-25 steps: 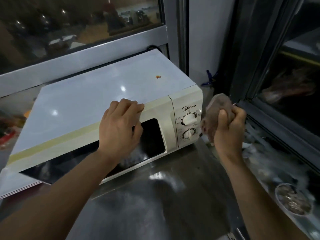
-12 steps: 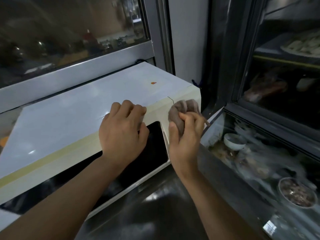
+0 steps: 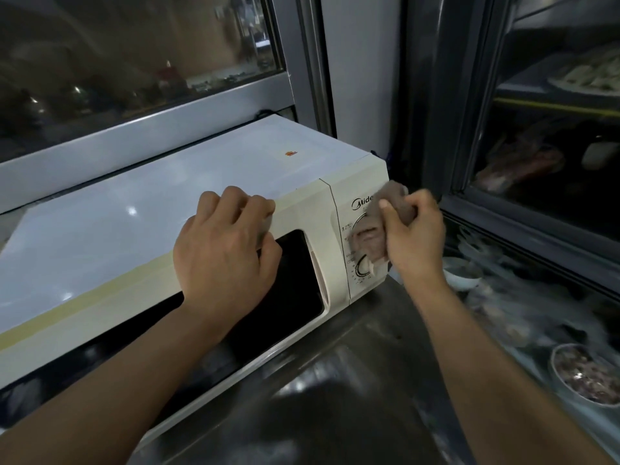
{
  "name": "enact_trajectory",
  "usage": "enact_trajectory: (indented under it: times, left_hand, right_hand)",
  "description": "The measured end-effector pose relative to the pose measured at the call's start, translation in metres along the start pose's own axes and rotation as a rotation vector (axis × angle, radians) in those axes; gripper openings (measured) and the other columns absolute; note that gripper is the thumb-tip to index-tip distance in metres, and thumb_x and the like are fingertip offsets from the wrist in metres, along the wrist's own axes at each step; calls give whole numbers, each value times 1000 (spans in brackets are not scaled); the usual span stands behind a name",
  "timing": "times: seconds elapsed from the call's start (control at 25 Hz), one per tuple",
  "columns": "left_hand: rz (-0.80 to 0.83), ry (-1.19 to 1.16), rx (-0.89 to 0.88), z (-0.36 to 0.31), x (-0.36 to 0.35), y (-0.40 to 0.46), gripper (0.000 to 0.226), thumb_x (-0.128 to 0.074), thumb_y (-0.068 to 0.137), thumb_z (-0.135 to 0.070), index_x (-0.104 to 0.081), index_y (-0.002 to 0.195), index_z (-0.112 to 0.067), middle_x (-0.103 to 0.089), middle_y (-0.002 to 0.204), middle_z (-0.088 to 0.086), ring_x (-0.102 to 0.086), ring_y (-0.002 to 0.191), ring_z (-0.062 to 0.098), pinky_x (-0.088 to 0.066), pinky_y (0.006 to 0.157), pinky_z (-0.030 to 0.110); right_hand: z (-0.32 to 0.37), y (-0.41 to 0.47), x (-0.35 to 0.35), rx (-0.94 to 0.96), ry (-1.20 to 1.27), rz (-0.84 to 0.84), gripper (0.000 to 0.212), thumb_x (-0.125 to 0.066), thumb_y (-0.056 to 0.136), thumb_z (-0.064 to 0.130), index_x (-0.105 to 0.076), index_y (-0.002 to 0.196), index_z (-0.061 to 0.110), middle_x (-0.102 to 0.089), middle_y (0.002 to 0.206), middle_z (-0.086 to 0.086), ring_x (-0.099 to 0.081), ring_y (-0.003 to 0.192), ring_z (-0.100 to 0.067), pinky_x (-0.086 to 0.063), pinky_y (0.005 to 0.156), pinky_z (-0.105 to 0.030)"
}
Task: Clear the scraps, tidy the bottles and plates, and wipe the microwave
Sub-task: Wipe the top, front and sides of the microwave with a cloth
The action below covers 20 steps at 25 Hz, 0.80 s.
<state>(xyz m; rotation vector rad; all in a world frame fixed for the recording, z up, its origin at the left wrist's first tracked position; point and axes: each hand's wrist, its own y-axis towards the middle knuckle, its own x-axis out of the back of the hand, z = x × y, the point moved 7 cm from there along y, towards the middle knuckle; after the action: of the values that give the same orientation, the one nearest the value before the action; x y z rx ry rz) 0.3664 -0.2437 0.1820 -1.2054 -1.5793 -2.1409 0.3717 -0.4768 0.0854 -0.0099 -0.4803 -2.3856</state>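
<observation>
The right hand (image 3: 414, 239) gripped a bunched brownish cloth (image 3: 375, 229), fingers curled round it, and pressed it against the control panel (image 3: 355, 250) of the microwave (image 3: 201, 182). A second earlier this hand had held the cloth clear of the right side of the unit; half a second earlier it was at the top front corner. It had since come down over the upper dial, with the lower dial (image 3: 364, 265) showing just below the cloth.

The left hand (image 3: 224, 253) remained on the top front edge above the dark door window (image 3: 292, 280), fingers curled over the edge, bracing the unit.

The microwave stood on a steel counter (image 3: 352, 380) under a window. Judged from this, wiping of the front panel was under way. Bowls (image 3: 583, 374) sat in the case to the right.
</observation>
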Motion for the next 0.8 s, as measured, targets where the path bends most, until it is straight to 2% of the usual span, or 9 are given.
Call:
enact_trajectory:
  times: [0.12,0.16,0.24,0.36,0.48,0.64,0.72,0.8]
  left_hand:
    - [7,3,4,0,1,0,23,-55,75,-16,-65,96,-14,-59,87,3,-50,77,27,-21,54,23]
    - [12,5,4,0,1,0,24,-55,76,-17,-65,97,-14,-59,88,4,-50,78,27,-21,54,23]
    - [10,11,2,0,1,0,25,-55,76,-17,-66,98,-13,-60,89,4,-51,79,27,-20,54,23]
    - [2,20,-3,-2,1,-1,25,-55,76,-16,-67,98,-12,-60,88,5,-52,78,28,-20,55,23]
    - [8,29,13,-3,1,-1,24,-55,76,-16,-67,97,-12,-61,88,5,-51,77,27,-20,55,23]
    - [14,4,34,-4,2,0,25,-54,75,-16,-67,97,-13,-61,87,4,-51,77,27,-13,51,20]
    - [18,-4,46,-4,2,0,25,-54,75,-17,-67,97,-14,-60,87,3,-51,78,26,-12,52,15]
    - [25,-9,57,-4,2,0,26,-53,75,-18,-67,97,-14,-60,87,3,-51,79,26,-12,53,14]
  right_hand:
    - [39,-25,-18,306,-39,39,28,-69,81,18,-42,85,20,-43,100,3,-47,88,-6,-36,74,-5]
    - [40,-27,-20,337,-41,44,28,-69,81,16,-41,86,20,-42,102,3,-47,90,-5,-36,76,-1]
    - [24,-12,-12,240,11,34,25,-66,84,14,-41,86,19,-43,103,-1,-47,89,-8,-34,73,2]
    - [-10,20,-1,61,92,122,19,-63,88,18,-45,81,20,-55,92,-8,-49,78,-6,-37,68,-14]
    - [-31,24,-4,-4,228,168,24,-62,88,19,-46,73,27,-52,72,9,-48,64,5,-42,62,-14]
    - [-83,-9,-10,-184,201,201,24,-61,89,14,-46,72,22,-52,73,4,-50,71,-8,-43,71,-31]
    - [-82,-10,-11,-164,151,197,27,-63,87,14,-44,71,24,-53,77,4,-50,72,-6,-41,73,-28]
    - [-57,1,-7,-68,130,129,29,-66,84,18,-43,71,30,-55,83,4,-51,74,-1,-42,70,-18]
